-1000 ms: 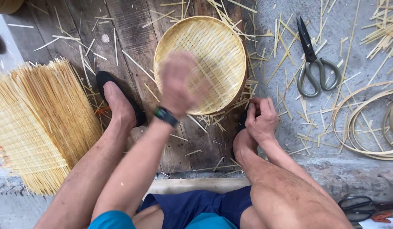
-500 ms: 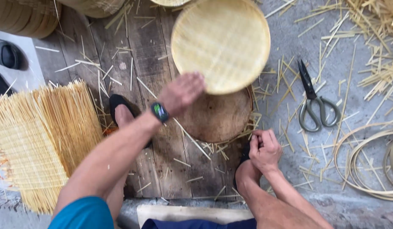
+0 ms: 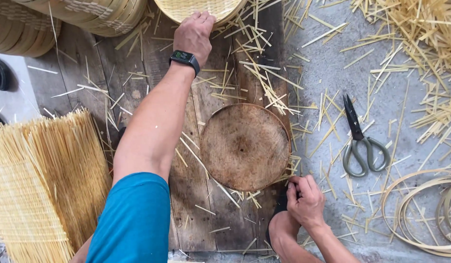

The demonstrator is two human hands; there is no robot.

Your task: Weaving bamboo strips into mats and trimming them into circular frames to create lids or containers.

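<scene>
The left hand (image 3: pixel 194 34) is stretched far forward, palm down, fingers curled over the near rim of a shallow woven bamboo tray (image 3: pixel 201 9) that lies at the top edge of the view, on the wooden boards (image 3: pixel 89 63) beside a stack of similar baskets (image 3: pixel 96 17). The grip looks closed lightly on that rim, though the fingertips are hidden under the hand, so how firmly it holds cannot be told. Such a tray is likely light, springy rather than rigid, and dry enough not to slip; its thin weave could crack if squeezed in the middle, so the bound rim is the sensible place to hold. The right hand (image 3: pixel 306 199) rests low by the knee, fingers clenched loosely near the edge of a round wooden block (image 3: pixel 245 146); whether it pinches a bamboo sliver cannot be made out. Most of the tray is cut off by the frame. Scissors (image 3: pixel 362 141) lie apart on the concrete floor (image 3: pixel 323 73) among scattered bamboo strips (image 3: pixel 420 29), with coiled bamboo hoops (image 3: pixel 425 214) at the right and an unfinished woven mat (image 3: pixel 40 180) at the left.
</scene>
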